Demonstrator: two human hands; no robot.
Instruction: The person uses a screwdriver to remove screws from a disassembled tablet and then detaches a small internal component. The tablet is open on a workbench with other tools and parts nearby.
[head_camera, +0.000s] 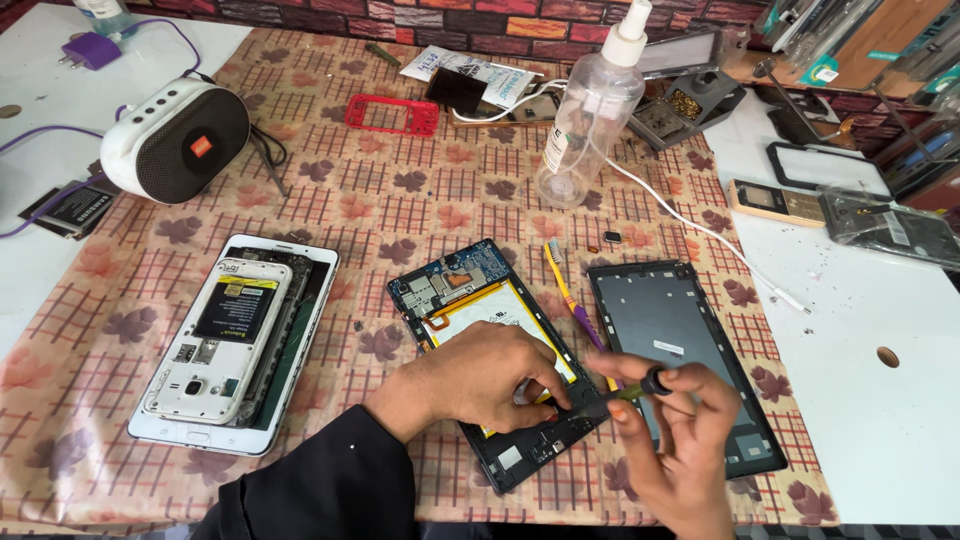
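Item: opened black tablet (480, 330) with exposed circuit board and flat battery, lying at the near centre of the table (400, 200), which is covered with a leaf-patterned checked cloth.

Left hand (480, 378): pressed flat on the tablet's lower half, fingers closed down on it.

Right hand (680, 440): fingers clamped on a small black-handled screwdriver (625, 392), tip over the tablet's lower edge.

Adjacent: detached dark rectangular back cover (680, 350) just right of the tablet; yellow-and-purple toothbrush (572, 300) between the two.

Left: white tablet (300, 330) carrying an opened white phone (225, 335).

Far side: white oval speaker (175, 140); clear plastic spray bottle (592, 110); red phone frame (392, 113).
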